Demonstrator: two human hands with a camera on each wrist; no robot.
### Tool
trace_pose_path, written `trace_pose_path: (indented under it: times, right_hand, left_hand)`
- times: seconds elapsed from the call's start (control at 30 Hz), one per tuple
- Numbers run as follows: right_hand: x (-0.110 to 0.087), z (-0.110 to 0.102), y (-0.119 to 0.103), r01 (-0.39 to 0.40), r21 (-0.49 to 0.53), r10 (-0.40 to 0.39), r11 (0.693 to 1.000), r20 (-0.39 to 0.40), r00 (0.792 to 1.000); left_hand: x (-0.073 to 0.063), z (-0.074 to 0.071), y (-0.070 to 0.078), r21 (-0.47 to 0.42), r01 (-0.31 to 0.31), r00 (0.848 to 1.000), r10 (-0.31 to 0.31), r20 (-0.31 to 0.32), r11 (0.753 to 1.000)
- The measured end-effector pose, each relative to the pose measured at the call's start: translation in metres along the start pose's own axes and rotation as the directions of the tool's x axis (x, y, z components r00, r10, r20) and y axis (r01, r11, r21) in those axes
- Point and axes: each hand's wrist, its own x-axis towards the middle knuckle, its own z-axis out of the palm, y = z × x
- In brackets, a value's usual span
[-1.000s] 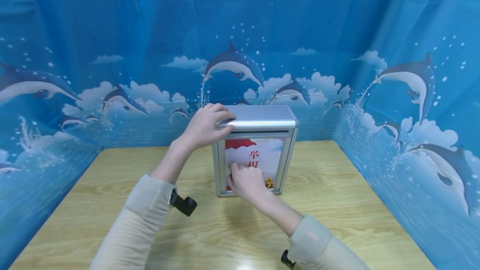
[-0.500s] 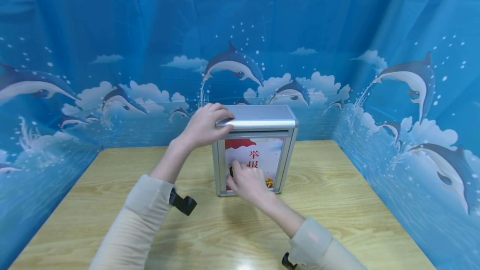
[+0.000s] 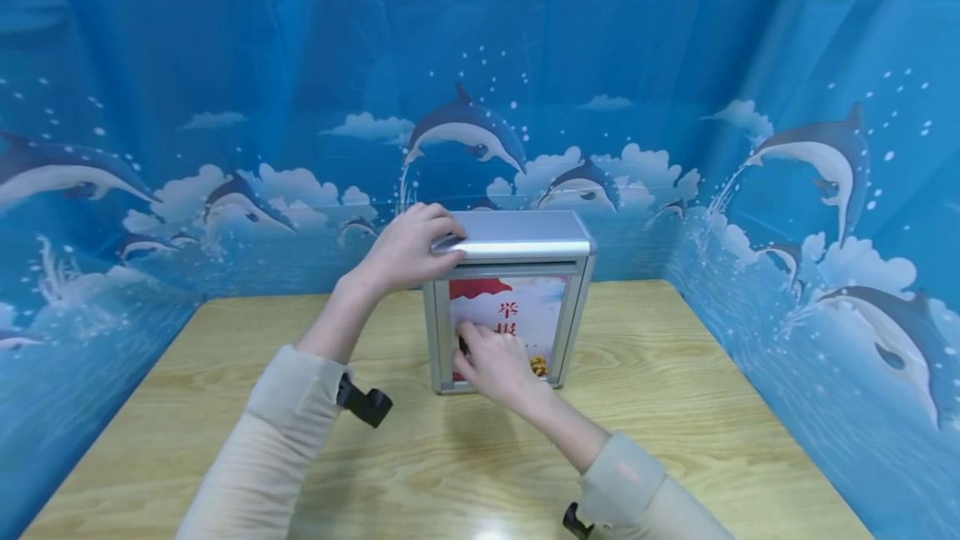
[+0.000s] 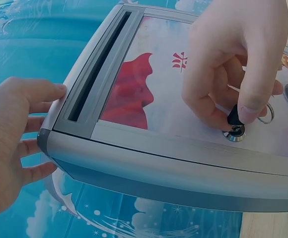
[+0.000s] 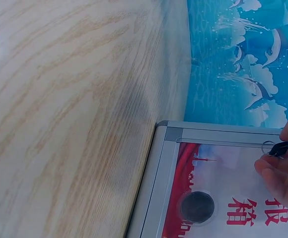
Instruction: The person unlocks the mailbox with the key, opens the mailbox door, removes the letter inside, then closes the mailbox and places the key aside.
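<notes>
A silver metal drop box (image 3: 572, 332) with a slot near its top and red lettering on its front panel stands upright on the table. My left hand (image 3: 412, 250) grips its upper left corner, thumb at the front edge and fingers over the top. At the left side of the front panel, my right hand (image 3: 497, 363) pinches the black head of a key (image 4: 235, 116) between thumb and index finger. The key sits at a round chrome lock (image 4: 234, 134), and a thin metal key ring (image 4: 268, 115) hangs from it. The key's blade is hidden.
The box stands on a wood-grain table (image 3: 675, 407) near its back edge. Blue curtains (image 3: 315, 40) with printed dolphins enclose the back and sides. A dark round disc (image 5: 197, 207) lies low on the front panel.
My right hand has turned slightly at the lock, and the key's black head shows more than a second ago. My left hand stays on the box's corner, shifted slightly left.
</notes>
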Motion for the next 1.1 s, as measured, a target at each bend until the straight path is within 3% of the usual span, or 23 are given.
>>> trace_pose_path:
  times: [0.27, 0.5, 0.77, 0.93, 1.1]
  right_hand:
    - [0.000, -0.001, 0.000, -0.024, 0.013, 0.024, 1.000, 0.036, 0.999]
    - [0.000, -0.008, 0.002, -0.030, 0.089, 0.024, 0.996, 0.074, 0.997]
    - [-0.007, -0.021, 0.009, 0.028, 0.193, -0.065, 0.981, 0.192, 0.979]
    - [-0.014, -0.034, 0.011, -0.045, 0.338, -0.073, 0.940, 0.329, 0.942]
    - [-0.023, -0.045, 0.015, -0.166, 0.472, -0.061, 0.866, 0.430, 0.901]
  left_hand:
    - [-0.001, -0.001, 0.000, -0.001, -0.019, 1.000, 0.019, -0.023, 1.000]
    - [-0.003, -0.003, 0.001, 0.009, -0.025, 0.999, 0.025, -0.023, 1.000]
    - [-0.005, -0.004, -0.001, -0.003, -0.008, 1.000, 0.008, 0.003, 1.000]
    - [-0.006, -0.005, -0.001, -0.009, -0.032, 0.999, 0.032, -0.011, 0.999]
    - [-0.006, -0.004, -0.002, -0.007, -0.043, 0.998, 0.043, -0.037, 0.999]
